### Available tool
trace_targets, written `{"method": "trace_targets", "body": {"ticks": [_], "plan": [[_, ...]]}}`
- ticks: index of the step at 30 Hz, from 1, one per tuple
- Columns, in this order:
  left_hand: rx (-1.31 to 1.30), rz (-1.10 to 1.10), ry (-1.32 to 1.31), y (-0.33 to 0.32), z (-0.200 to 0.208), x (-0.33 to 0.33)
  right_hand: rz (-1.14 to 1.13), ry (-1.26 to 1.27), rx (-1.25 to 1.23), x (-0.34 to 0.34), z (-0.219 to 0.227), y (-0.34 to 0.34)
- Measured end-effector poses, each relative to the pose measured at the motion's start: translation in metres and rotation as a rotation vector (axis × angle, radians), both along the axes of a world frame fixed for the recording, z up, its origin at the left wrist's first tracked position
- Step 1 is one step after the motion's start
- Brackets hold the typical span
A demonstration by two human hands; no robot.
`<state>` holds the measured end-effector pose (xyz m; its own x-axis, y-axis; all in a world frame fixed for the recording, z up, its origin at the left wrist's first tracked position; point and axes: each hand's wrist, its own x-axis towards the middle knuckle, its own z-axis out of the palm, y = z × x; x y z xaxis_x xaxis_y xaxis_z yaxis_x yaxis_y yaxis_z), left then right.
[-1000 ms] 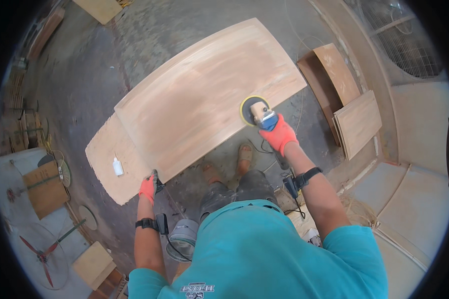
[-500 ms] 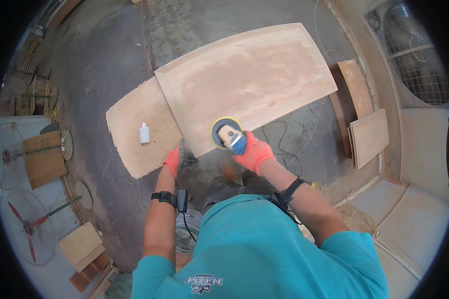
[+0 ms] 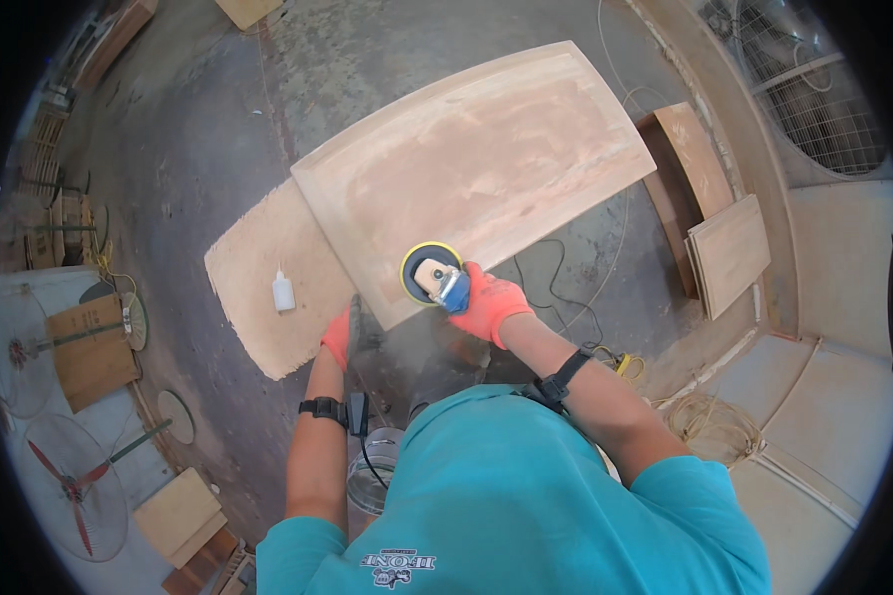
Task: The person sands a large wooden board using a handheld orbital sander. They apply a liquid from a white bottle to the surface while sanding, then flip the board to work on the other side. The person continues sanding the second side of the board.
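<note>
A power sander with a round, yellow-rimmed pad and a blue body (image 3: 437, 278) rests on the near-left part of a large, slightly curved wooden panel (image 3: 486, 149). My right hand (image 3: 491, 309), in an orange glove, is closed around the sander's body. At the panel's near-left corner my left hand (image 3: 339, 337), in an orange glove with a dark palm, grips the edge; its fingers are partly hidden. Beneath the panel and sticking out on its left lies a rough-edged wooden board (image 3: 253, 268). A white squeeze bottle (image 3: 284, 292) stands on that board.
Curved wooden pieces (image 3: 700, 164) and stacked flat boards (image 3: 729, 253) lean at the right. A dark cable (image 3: 558, 288) runs over the floor. Caged fans (image 3: 74, 486) and cardboard (image 3: 91, 349) are at the left. A clear bucket (image 3: 375, 466) stands beside my left forearm.
The sander and my right hand have shifted slightly left on the panel. My left hand stays by the panel's corner. The whole view has tilted a little.
</note>
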<state>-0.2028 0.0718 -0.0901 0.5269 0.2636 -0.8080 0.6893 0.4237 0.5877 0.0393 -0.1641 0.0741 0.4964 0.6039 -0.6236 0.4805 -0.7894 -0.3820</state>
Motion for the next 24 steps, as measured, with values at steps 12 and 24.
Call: {"method": "trace_targets", "body": {"ticks": [12,24], "plan": [[0.489,-0.144,-0.035,-0.013,0.001,-0.009,-0.118,0.001,-0.037,0.111,0.003,-0.041],[-0.068,0.481,0.182,-0.031,0.019,0.023,-0.393,-0.156,0.011,0.296,-0.015,-0.155]]}}
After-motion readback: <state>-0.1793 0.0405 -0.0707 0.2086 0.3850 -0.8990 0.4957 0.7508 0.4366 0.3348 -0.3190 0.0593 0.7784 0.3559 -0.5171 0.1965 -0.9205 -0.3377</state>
